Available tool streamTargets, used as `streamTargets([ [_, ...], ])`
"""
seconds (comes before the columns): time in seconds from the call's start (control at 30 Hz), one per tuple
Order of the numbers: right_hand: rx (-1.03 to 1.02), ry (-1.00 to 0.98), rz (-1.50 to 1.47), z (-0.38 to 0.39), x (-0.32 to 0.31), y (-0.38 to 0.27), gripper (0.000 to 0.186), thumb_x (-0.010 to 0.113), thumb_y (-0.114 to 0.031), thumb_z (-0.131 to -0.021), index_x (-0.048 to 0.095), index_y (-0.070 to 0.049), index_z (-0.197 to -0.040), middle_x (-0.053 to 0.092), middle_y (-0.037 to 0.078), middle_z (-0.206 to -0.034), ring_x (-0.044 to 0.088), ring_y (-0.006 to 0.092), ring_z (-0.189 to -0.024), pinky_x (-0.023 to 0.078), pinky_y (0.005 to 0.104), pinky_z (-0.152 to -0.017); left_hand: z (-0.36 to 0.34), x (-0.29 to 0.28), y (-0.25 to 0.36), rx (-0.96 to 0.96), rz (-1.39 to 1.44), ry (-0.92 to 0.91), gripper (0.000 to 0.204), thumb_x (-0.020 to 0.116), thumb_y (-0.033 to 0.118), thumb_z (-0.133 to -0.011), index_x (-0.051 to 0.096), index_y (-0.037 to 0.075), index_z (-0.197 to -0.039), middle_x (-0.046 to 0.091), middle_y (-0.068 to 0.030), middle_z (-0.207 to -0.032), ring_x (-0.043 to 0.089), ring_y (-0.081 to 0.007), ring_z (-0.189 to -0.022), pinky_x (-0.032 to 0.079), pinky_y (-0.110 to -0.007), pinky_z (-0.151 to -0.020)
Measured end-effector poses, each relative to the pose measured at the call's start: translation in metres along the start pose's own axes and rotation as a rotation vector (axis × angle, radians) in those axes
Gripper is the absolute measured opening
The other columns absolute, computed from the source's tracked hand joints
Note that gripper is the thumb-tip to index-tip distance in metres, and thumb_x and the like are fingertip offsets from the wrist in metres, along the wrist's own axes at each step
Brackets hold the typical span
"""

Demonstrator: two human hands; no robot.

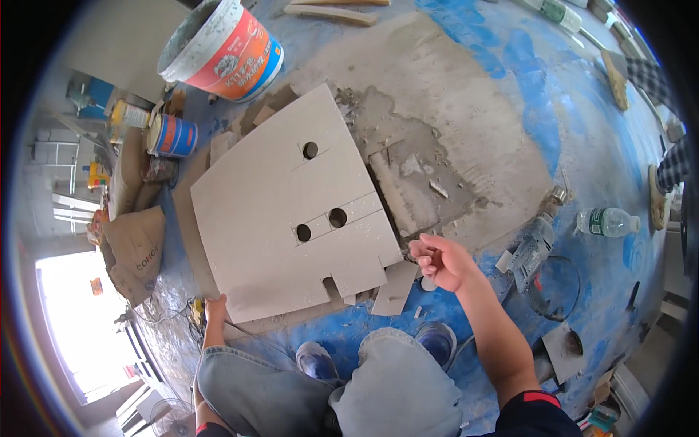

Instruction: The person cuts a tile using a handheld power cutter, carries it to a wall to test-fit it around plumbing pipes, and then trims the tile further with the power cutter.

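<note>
A large pale beige tile (pixel 269 182) lies in front of me, with three round holes, pencil lines and a square notch in its near edge. My left hand (pixel 215 309) grips the tile's near left corner; its fingers are partly hidden. My right hand (pixel 444 262) hovers just off the near right corner, fingers loosely curled and apart, with nothing visible in them. Below that corner lie cut tile offcuts (pixel 394 289). Beside my left hand is a small yellow-and-black tool (pixel 196 309), too small to name for certain.
An angle grinder (pixel 530 255) with its cord and a plastic bottle (pixel 609 222) lie at right. A mortar-stained bucket (pixel 226 54) and a blue can (pixel 172 136) stand at far left. Broken mortar (pixel 415 175) covers the floor beyond the tile. Another person's shoe (pixel 657 197) shows at far right.
</note>
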State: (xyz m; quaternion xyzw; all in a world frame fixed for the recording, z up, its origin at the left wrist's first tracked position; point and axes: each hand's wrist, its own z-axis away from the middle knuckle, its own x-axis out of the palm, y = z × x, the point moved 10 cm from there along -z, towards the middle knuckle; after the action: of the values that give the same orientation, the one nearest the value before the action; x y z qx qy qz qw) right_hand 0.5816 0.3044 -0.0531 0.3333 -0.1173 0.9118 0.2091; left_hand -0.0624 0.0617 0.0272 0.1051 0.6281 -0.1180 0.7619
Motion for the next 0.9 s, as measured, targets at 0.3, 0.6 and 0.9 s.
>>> streamTargets([
  [0.3, 0.151, 0.003, -0.355, -0.011, 0.011, -0.021, 0.033, 0.066, -0.02, -0.086, 0.049, 0.007, -0.094, 0.055, 0.007, -0.082, 0.046, 0.0097, -0.055, 0.034, 0.0224, -0.046, -0.001, -0.023, 0.025, 0.18, -0.129, 0.044, 0.067, 0.06, 0.047, -0.081, 0.051, -0.004, -0.123, 0.051, -0.0265, -0.129, 0.048, -0.0394, -0.122, 0.04, -0.045, -0.101],
  [0.6, -0.067, -0.006, -0.413, 0.004, 0.023, -0.072, 0.074, 0.069, -0.025, -0.085, 0.03, 0.015, -0.132, 0.053, 0.001, -0.073, 0.043, 0.0055, -0.051, 0.033, 0.0195, -0.046, 0.016, -0.023, -0.007, 0.045, 0.123, -0.041, 0.066, 0.068, 0.044, -0.077, 0.053, -0.003, -0.121, 0.058, -0.0243, -0.12, 0.055, -0.0372, -0.113, 0.045, -0.044, -0.095],
  [0.9, -0.968, 0.852, 2.117, 0.013, 0.074, -0.134, 0.107, 0.079, -0.027, -0.069, 0.013, 0.0, -0.149, 0.036, 0.026, -0.138, 0.034, 0.0396, -0.131, 0.03, 0.0437, -0.109, 0.01, -0.003, -0.018, 0.038, 0.074, -0.08, 0.068, 0.068, 0.046, -0.076, 0.055, -0.006, -0.117, 0.06, -0.0257, -0.116, 0.057, -0.0386, -0.111, 0.045, -0.044, -0.094],
])
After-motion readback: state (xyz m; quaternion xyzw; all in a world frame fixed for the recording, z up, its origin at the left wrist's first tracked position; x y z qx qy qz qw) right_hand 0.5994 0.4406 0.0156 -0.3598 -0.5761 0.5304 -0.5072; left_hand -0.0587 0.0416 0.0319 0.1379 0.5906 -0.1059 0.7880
